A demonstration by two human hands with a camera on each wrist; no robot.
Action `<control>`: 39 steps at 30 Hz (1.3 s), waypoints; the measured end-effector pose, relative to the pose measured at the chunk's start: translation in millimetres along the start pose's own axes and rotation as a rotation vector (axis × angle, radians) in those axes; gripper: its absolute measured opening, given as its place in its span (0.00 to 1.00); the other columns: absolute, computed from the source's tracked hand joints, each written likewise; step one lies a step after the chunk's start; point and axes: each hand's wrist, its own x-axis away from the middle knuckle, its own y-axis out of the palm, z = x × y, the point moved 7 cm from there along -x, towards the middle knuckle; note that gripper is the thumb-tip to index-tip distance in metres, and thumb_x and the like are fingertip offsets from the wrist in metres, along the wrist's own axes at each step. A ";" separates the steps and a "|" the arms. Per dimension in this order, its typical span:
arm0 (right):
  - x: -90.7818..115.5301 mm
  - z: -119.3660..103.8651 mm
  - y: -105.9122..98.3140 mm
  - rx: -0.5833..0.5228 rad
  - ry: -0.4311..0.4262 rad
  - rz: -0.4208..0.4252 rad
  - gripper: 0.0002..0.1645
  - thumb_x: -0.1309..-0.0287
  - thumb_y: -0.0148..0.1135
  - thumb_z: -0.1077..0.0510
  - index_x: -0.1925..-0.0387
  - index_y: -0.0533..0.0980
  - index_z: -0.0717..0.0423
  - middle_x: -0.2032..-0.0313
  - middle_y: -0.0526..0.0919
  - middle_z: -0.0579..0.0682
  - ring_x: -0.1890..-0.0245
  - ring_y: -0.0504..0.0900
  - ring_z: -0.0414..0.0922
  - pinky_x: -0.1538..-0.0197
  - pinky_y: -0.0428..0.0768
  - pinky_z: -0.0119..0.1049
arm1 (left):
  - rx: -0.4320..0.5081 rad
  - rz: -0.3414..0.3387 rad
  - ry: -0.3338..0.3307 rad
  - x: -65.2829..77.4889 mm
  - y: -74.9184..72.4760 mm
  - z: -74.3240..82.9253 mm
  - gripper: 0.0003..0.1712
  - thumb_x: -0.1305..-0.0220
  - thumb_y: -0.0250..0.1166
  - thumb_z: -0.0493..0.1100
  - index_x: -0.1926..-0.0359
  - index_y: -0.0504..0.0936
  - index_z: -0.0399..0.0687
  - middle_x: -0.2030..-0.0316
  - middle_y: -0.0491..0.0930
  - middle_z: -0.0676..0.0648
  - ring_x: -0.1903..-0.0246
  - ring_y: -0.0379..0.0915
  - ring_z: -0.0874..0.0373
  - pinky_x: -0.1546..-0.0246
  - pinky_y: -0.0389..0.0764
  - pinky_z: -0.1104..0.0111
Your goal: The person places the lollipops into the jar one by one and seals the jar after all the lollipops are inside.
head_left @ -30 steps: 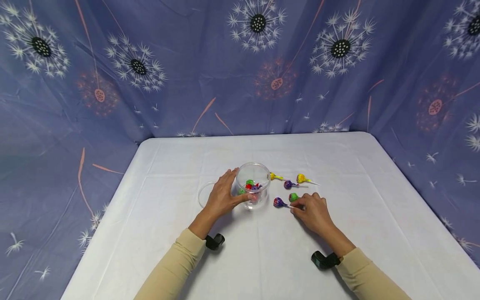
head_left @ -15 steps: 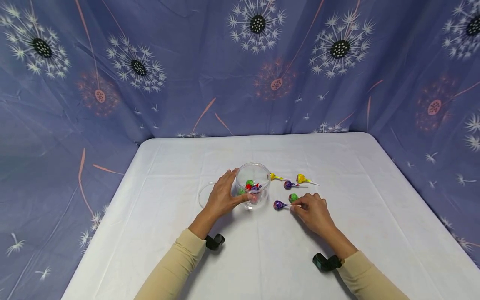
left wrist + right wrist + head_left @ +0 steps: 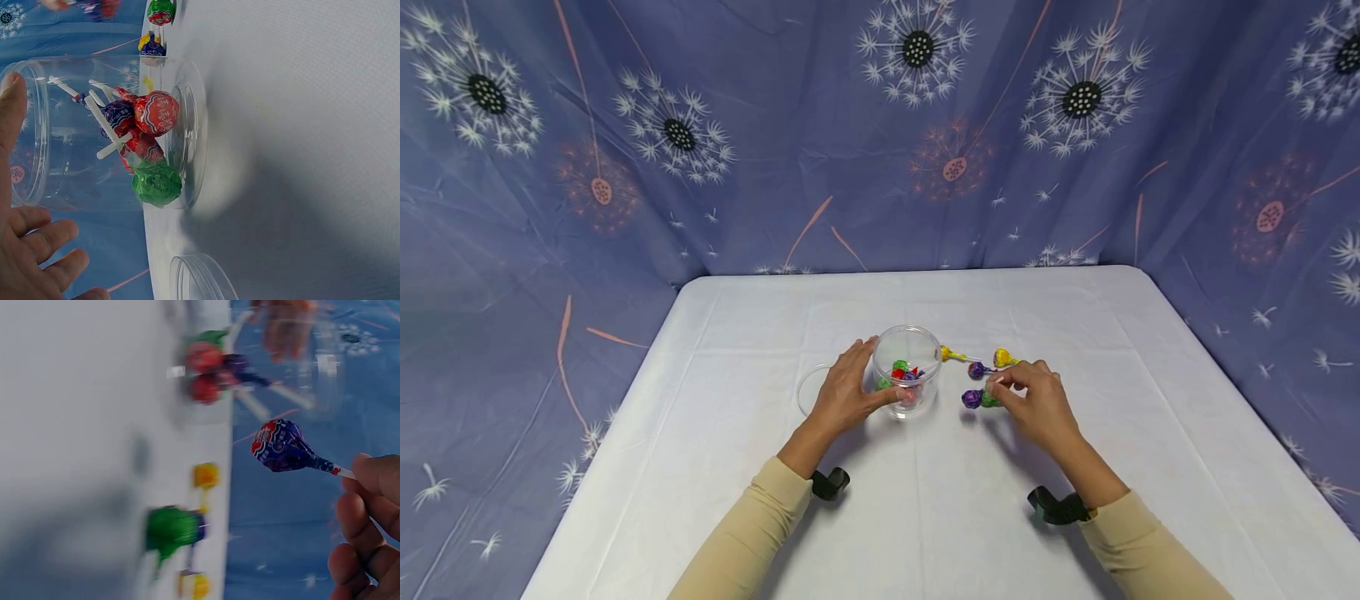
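Note:
My left hand holds a clear plastic jar upright on the table, thumb on the near side and fingers round the left side. Inside the jar lie wrapped lollipops, among them a red one and a green one, white sticks up. My right hand pinches the stick of a purple-blue lollipop between thumb and fingers. That lollipop hangs over the table right of the jar, head toward it. Behind it on the cloth lies a green lollipop, partly covered by the right hand.
Beyond the right hand lie two yellow lollipops, one farther right and one by the jar, with a purple lollipop between them. A clear round lid lies left of the jar, partly behind the left hand. White cloth covers the table.
My right hand has taken the purple-blue lollipop by its stick and raised it off the cloth, slightly away from me. The left hand and jar have stayed in place.

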 end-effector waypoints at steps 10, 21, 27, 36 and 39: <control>-39.5 -51.1 -23.6 -0.066 -0.119 0.095 0.02 0.47 0.67 0.61 0.70 0.84 0.53 0.73 0.83 0.49 0.68 0.68 0.44 0.60 0.61 0.36 | 0.007 -0.018 -0.029 0.3 0.4 -0.7 0.57 0.57 0.73 0.63 0.29 0.58 0.49 0.31 0.62 0.44 0.28 0.52 0.49 0.28 0.53 0.53; -68.9 -89.0 1.9 -0.102 -0.180 0.028 0.03 0.46 0.67 0.58 0.70 0.83 0.52 0.72 0.82 0.48 0.67 0.67 0.46 0.58 0.58 0.39 | 0.022 -0.010 -0.021 -0.3 0.0 -1.6 0.56 0.58 0.74 0.62 0.29 0.59 0.50 0.31 0.63 0.45 0.29 0.53 0.47 0.28 0.54 0.52; -74.1 -96.8 31.5 -0.079 -0.209 -0.046 0.04 0.47 0.69 0.56 0.71 0.84 0.52 0.73 0.82 0.47 0.68 0.68 0.47 0.59 0.59 0.39 | 0.010 -0.014 -0.015 -1.0 -0.3 -1.2 0.56 0.57 0.73 0.60 0.29 0.58 0.49 0.31 0.62 0.44 0.29 0.53 0.47 0.28 0.55 0.51; -70.8 -103.0 69.6 0.089 -0.268 -0.154 0.05 0.49 0.69 0.52 0.73 0.84 0.49 0.72 0.84 0.44 0.67 0.70 0.44 0.59 0.61 0.42 | -0.020 -0.028 -0.009 0.8 -1.5 -1.2 0.57 0.55 0.70 0.64 0.28 0.56 0.48 0.30 0.61 0.44 0.29 0.52 0.47 0.29 0.56 0.51; -68.6 -104.0 75.9 0.143 -0.288 -0.179 0.05 0.50 0.69 0.51 0.74 0.84 0.47 0.72 0.83 0.42 0.68 0.69 0.43 0.60 0.61 0.42 | -0.018 -0.033 -0.018 1.5 -1.9 -2.1 0.57 0.54 0.69 0.64 0.28 0.55 0.49 0.30 0.60 0.45 0.28 0.52 0.48 0.29 0.55 0.51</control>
